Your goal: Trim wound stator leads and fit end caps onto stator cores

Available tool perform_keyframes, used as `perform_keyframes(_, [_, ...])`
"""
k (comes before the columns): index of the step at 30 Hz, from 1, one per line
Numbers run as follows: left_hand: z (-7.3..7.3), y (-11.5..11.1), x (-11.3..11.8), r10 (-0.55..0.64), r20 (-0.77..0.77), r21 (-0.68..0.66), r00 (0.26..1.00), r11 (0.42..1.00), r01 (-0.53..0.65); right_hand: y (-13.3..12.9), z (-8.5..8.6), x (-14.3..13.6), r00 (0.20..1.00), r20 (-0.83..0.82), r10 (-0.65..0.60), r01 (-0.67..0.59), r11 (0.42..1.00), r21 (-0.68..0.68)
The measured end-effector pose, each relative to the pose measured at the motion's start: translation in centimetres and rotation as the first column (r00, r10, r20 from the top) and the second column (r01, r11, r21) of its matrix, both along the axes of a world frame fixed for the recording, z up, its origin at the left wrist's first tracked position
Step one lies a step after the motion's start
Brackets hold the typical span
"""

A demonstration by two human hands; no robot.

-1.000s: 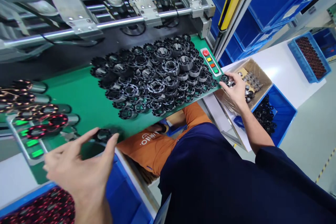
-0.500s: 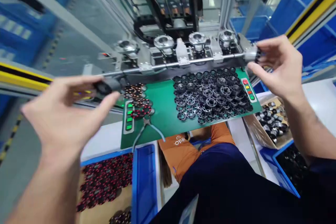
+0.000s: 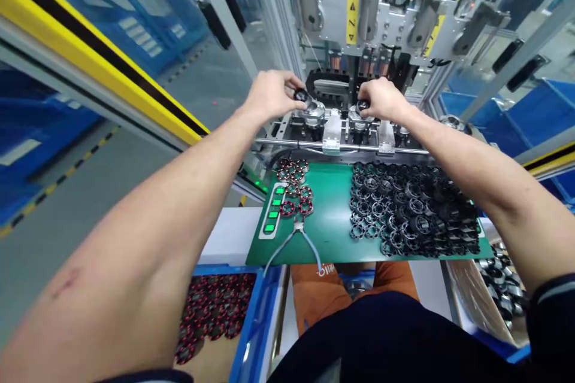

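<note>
Both arms reach far forward into the machine. My left hand [image 3: 270, 94] grips a small black ring part [image 3: 300, 96] and holds it over a round metal fixture [image 3: 313, 112]. My right hand [image 3: 378, 99] pinches another black ring part [image 3: 362, 105] on top of the neighbouring fixture [image 3: 357, 116]. Below the hands lies a green work plate [image 3: 330, 221]. A dense heap of black ring parts [image 3: 411, 209] covers its right half. Several wound red and copper parts [image 3: 294, 188] sit at its left.
A pair of pliers with blue handles [image 3: 297, 239] lies at the plate's front edge, beside a strip of green buttons [image 3: 272, 214]. A blue bin of red-wound parts [image 3: 211, 311] stands at lower left. A carton of metal parts [image 3: 501, 290] is at lower right. Yellow-black guard posts flank the machine.
Both hands have moved forward from above the green plate into the machine, each bringing its black part down onto a round fixture. The view has tilted up.
</note>
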State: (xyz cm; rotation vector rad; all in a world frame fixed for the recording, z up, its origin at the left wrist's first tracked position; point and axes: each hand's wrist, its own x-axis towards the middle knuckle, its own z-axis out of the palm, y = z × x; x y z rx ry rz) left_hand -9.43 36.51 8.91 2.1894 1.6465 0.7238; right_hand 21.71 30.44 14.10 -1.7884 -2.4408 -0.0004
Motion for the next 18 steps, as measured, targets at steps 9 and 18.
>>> perform_keyframes(9, [-1.1, 2.9, -1.5, -0.235, -0.091, -0.02, 0.968, 0.972, 0.234, 4.5, -0.1, 1.8, 0.985, 0.089, 0.149, -0.139, 0.984, -0.108])
perform_keyframes(18, [-0.3, 4.8, -0.6, -0.291, -0.311, -0.058, 0.905, 0.956, 0.288, 7.0, 0.2, 2.0, 0.973, 0.104, 0.208, -0.187, 0.966, -0.181])
